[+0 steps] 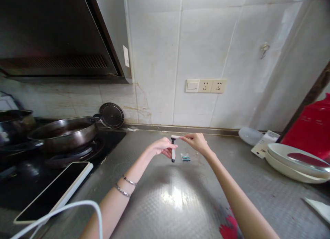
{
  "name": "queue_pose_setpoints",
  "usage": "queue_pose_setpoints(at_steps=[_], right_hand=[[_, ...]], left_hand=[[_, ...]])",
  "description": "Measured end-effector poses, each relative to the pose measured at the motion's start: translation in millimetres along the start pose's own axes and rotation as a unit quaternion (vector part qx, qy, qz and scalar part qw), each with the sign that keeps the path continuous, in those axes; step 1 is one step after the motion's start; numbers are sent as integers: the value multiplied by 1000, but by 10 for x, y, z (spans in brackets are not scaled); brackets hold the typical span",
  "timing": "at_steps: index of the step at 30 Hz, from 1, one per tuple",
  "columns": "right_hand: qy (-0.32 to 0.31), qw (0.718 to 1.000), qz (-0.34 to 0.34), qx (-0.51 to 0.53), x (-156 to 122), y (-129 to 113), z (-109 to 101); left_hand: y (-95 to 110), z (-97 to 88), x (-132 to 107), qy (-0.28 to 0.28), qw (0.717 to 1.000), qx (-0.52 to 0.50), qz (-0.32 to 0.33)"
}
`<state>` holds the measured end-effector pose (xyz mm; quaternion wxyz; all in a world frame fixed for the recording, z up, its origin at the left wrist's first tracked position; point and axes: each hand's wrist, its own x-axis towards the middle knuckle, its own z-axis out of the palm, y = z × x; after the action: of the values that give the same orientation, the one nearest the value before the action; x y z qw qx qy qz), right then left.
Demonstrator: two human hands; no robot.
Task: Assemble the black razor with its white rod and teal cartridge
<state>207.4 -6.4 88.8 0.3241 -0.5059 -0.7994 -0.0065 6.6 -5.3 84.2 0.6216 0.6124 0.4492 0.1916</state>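
Note:
My left hand (165,148) is closed around the handle of a razor (173,155), which stands upright with its dark head at the top. My right hand (196,141) pinches a small white piece (176,137) that reaches the razor's head; its exact kind is too small to make out. On the counter just right of the razor lie teal-and-black razor cartridges (186,159), with what looks like clear plastic beside them.
A pan (64,132) sits on the black stove (28,177) at left, below a range hood (51,32). A phone-like slab (54,194) and white cable (77,204) lie nearer. Stacked dishes (296,168), a bowl (249,136) and a red item (309,125) stand at right.

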Motion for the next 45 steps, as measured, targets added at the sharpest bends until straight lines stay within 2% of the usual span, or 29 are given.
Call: queue_pose_setpoints(at_steps=[2, 7, 11, 15, 19, 23, 27, 31, 35, 40, 45], right_hand=[[24, 1000, 13, -5, 1, 17, 2], [-2, 1000, 0, 2, -1, 27, 34], [48, 999, 7, -21, -4, 29, 70], [1, 1000, 8, 27, 3, 70, 83], [26, 999, 29, 5, 3, 101, 88], [-8, 999, 32, 35, 2, 116, 95], [15, 999, 43, 26, -1, 140, 111], [-22, 997, 46, 66, 1, 167, 137], [14, 997, 48, 50, 10, 183, 143], [-25, 995, 26, 92, 19, 175, 143], [13, 997, 29, 71, 16, 160, 131]], left_hand=[[-1, -5, -2, 4, 1000, 1, -1], [-2, -14, 1, 18, 1000, 2, -1], [4, -4, -3, 22, 1000, -1, -4], [10, 6, -12, 24, 1000, -5, 3], [4, 8, -9, 27, 1000, -3, -1], [3, 17, -7, 23, 1000, -2, -1], [7, 32, -10, 22, 1000, -1, 1], [9, 45, -11, 23, 1000, 0, 6], [2, 55, 2, 20, 1000, 3, -1], [-7, 85, 17, 12, 1000, 9, 2], [1, 115, 5, 18, 1000, 21, -2]])
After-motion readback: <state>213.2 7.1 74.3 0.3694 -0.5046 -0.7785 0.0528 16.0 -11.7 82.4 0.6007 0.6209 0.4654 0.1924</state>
